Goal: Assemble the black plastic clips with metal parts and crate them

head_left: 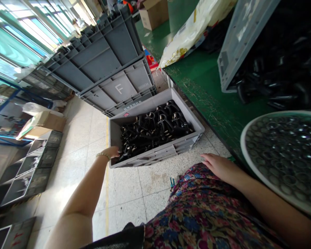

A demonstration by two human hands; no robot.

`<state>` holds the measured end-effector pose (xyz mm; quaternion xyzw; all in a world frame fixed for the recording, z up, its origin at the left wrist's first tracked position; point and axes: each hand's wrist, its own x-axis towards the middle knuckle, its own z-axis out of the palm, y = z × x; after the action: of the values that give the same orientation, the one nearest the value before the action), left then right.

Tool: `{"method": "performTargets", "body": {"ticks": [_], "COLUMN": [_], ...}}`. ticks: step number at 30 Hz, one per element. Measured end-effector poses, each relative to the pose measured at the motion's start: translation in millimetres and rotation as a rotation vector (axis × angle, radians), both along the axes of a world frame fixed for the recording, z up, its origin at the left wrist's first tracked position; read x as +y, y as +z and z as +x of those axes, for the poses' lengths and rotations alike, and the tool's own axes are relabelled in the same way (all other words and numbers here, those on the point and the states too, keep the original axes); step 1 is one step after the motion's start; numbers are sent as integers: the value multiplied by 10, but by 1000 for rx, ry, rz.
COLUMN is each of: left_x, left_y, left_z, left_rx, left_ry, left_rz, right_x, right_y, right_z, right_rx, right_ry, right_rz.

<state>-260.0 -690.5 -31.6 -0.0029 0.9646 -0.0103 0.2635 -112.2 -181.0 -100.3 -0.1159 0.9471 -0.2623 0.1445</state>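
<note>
My left hand [112, 152], with a bracelet at the wrist, reaches over the near left corner of a grey plastic crate [155, 152] standing on the floor. Its fingertips are at the black rubber hoses [150, 126] heaped inside, several of which carry shiny metal clamps. Whether those fingers grip a hose I cannot make out. Beside the green table's edge, my right hand [217, 166] is held over the patterned clothing at my lap, its fingers stretched out and nothing visible in them.
On the green table [204, 81] at right stand a round white basin [245, 145] of ring-shaped clamps, a tipped grey crate [229, 62] of black parts and a white plastic bag [181, 45]. Stacked grey crates [119, 86] rise behind the floor crate. Shelving bins [41, 162] stand left.
</note>
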Motion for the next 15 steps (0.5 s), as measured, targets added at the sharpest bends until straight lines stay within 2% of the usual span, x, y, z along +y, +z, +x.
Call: {"method": "performTargets", "body": {"ticks": [2,4,6,9,12,13,15], "left_x": [216,501,804,1167,1279,1245,1067], "left_y": [12,-94,-290,-614,-786,-787,-697], "left_z": [-366,-721,-989,-1170,-1187,-1183,-1166], "left_rx": [29,91,139,175,215,235,283], "left_ry": [59,105,137,166,181,184,192], "left_rz": [-14,6,29,52,54,50,34], "right_x": [-2,1,8,19,12,7,-4], "right_y": [-6,-20,-32,-24,11,20,24], "right_z": [2,4,9,17,12,7,-2], "right_rx": [9,19,30,43,23,9,-22], "right_ry": [-1,3,5,-16,-45,-50,-45], "right_rz": [-4,-2,6,14,25,32,47]}}
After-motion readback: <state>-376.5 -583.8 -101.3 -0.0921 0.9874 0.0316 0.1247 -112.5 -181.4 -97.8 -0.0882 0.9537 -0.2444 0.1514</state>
